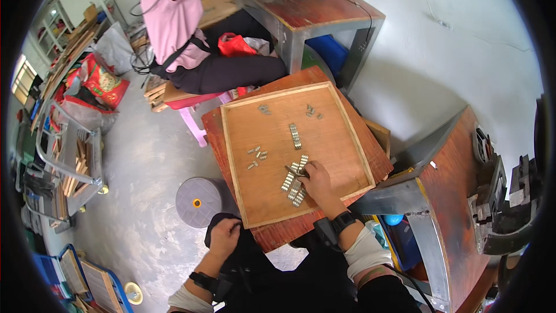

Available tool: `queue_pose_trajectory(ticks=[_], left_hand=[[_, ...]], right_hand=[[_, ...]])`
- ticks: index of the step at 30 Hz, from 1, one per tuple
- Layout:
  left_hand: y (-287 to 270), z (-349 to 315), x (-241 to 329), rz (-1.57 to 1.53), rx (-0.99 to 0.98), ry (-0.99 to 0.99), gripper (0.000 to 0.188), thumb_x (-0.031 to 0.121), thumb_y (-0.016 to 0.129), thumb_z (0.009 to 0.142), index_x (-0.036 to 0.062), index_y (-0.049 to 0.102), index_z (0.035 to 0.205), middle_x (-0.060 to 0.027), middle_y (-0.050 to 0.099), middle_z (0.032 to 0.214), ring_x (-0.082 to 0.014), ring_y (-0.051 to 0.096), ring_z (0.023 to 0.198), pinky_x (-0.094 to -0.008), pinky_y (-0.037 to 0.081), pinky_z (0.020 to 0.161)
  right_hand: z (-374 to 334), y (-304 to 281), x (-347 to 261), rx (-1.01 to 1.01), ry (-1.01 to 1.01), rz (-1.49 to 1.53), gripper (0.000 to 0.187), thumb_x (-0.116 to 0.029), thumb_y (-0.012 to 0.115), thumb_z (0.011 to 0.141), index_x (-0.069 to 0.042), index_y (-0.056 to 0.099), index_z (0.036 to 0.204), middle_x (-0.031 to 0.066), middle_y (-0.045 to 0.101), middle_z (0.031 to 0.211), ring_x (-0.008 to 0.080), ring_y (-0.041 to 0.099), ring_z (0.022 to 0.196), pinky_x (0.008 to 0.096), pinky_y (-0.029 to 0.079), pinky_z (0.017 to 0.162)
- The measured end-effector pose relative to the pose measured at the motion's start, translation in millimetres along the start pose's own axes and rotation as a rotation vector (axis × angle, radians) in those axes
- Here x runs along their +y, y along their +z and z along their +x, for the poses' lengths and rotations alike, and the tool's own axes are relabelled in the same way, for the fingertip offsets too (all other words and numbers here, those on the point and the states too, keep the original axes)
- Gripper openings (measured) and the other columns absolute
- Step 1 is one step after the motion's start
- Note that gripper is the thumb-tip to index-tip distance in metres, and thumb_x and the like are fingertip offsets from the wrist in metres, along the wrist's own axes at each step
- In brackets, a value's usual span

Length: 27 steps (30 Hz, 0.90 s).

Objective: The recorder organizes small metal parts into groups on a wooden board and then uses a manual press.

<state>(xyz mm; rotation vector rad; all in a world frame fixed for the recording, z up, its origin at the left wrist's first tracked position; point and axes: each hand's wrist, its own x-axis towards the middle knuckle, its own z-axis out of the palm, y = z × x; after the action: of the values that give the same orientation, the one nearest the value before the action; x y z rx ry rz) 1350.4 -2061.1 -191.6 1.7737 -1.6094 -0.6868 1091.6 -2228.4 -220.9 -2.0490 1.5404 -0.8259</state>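
A shallow wooden tray (324, 122) with raised edges lies in front of me. Near its front edge, my right hand (315, 181) has its fingers pinched at a thin dark piece (291, 170) over the ribbed metal parts; its exact kind is too small to tell. Rows of these silvery ribbed metal parts (287, 182) lie beside and under the fingertips. Another straight row of metal parts (296, 137) sits near the tray's middle. Down by my knee, left of the tray's near corner, my left hand (223, 239) is curled closed, with nothing visible in it.
Small loose metal parts lie in groups at the tray's left (258, 155) and far side (313, 111). The tray rests on a reddish wooden table (272, 235). A round grey stool (198, 202) stands left; a metal-framed bench (425, 197) right. Another person (179, 29) sits beyond.
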Motion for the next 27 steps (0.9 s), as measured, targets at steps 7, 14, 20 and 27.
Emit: queue_pose_trajectory(ticks=[7,14,20,27], left_hand=[[-2.7,-73.4,26.7,-0.031,-0.059,-0.028,0.012,0.006,0.061,0.070,0.0043,0.063,0.082,-0.0124,0.058,0.073,-0.0295,0.058,0.069,-0.0351,0.047,0.063],[-19.8,-14.1,128.1,-0.594,-0.145,0.068,0.048,0.009,0.067,0.073,-0.0016,0.049,0.116,-0.0112,0.057,0.105,-0.0206,0.058,0.087,-0.0275,0.046,0.078],[-25.2,-20.3,148.1,-1.181,-0.552,-0.234,0.040,0.008,0.051,0.085,-0.0038,0.040,0.122,-0.0147,0.057,0.105,-0.0207,0.059,0.087,-0.0318,0.048,0.075],[-40.3,-23.5,157.1,-1.487,-0.602,-0.413,0.027,0.010,0.038,0.090,-0.0039,0.044,0.112,-0.0171,0.058,0.097,-0.0262,0.060,0.084,-0.0331,0.048,0.076]], right_hand=[[-29.8,-59.4,-53.3,0.194,-0.457,0.048,0.020,-0.003,0.070,0.060,-0.002,0.059,0.076,0.0096,0.056,0.078,0.0253,0.055,0.075,0.0330,0.046,0.065],[-72.6,-110.5,-121.5,-0.226,-0.385,0.449,0.012,-0.002,0.066,0.068,-0.002,0.059,0.077,0.0125,0.058,0.071,0.0227,0.059,0.063,0.0288,0.046,0.058],[-79.3,-127.3,-138.4,-0.520,0.025,0.889,0.014,-0.003,0.062,0.077,0.001,0.059,0.090,0.0049,0.060,0.077,0.0105,0.056,0.066,0.0229,0.046,0.060],[-82.3,-137.1,-147.0,-0.610,0.131,0.948,0.024,-0.009,0.055,0.084,0.004,0.056,0.105,0.0041,0.059,0.078,0.0093,0.054,0.064,0.0216,0.046,0.060]])
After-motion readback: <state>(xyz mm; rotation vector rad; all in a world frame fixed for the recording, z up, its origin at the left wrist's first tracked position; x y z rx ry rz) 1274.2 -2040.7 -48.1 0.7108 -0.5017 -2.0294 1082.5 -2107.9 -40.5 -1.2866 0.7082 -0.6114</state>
